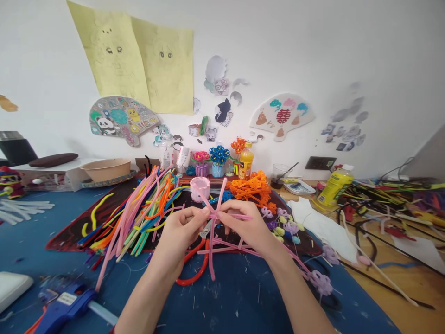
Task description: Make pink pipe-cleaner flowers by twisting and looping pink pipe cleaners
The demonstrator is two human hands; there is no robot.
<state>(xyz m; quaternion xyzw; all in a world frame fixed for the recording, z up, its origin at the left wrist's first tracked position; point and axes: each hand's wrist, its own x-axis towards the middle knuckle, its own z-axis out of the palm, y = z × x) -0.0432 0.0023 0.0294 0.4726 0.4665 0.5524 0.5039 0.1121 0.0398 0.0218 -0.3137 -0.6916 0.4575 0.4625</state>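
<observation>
My left hand (181, 232) and my right hand (245, 225) meet above the blue mat (236, 297), both pinched on crossed pink pipe cleaners (212, 218) that stick out upward and hang down between them. More loose pink pipe cleaners (225, 248) lie on the mat under my right hand. Red-handled pliers (194, 269) rest just below my left hand. A pile of mixed-colour pipe cleaners (139, 208) spreads to the left.
A blue glue gun (66, 301) lies at the near left. A pink roll (200, 188), orange pipe-cleaner shapes (250, 188) and small flower pots (218, 162) sit behind. A yellow bottle (334, 185) and cluttered sticks fill the wooden table at right.
</observation>
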